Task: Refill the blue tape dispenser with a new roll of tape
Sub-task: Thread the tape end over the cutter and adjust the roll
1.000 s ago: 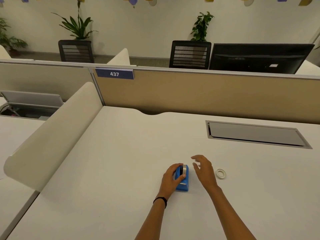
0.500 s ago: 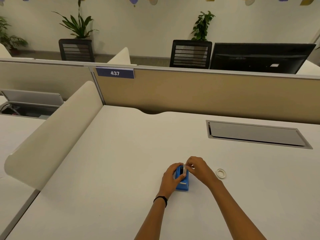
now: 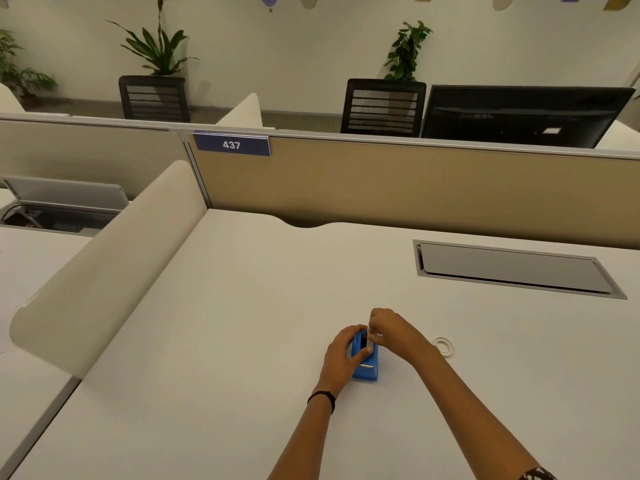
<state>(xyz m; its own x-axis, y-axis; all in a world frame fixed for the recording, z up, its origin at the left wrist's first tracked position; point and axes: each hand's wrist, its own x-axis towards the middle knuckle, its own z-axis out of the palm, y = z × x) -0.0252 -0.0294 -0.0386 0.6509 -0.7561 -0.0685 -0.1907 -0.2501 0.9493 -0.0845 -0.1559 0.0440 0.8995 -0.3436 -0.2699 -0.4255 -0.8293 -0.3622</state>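
Since a moment ago my right hand [image 3: 393,332] has crept a touch further over the top of the blue tape dispenser [image 3: 366,370], fingertips pinched together at the roll of tape [image 3: 370,342] seated in it; whether they actually grip the roll or only its loose end I cannot tell. My left hand [image 3: 343,353] is curled around the dispenser's left side, thumb across its top, holding it down on the white desk [image 3: 242,341]. One dispenser sits in front of me, near the middle of the desk, its long axis running away from me, the metal cutter end toward me. One small white ring [image 3: 443,346], perhaps an empty core, lies flat just right of my right wrist, apart from it.
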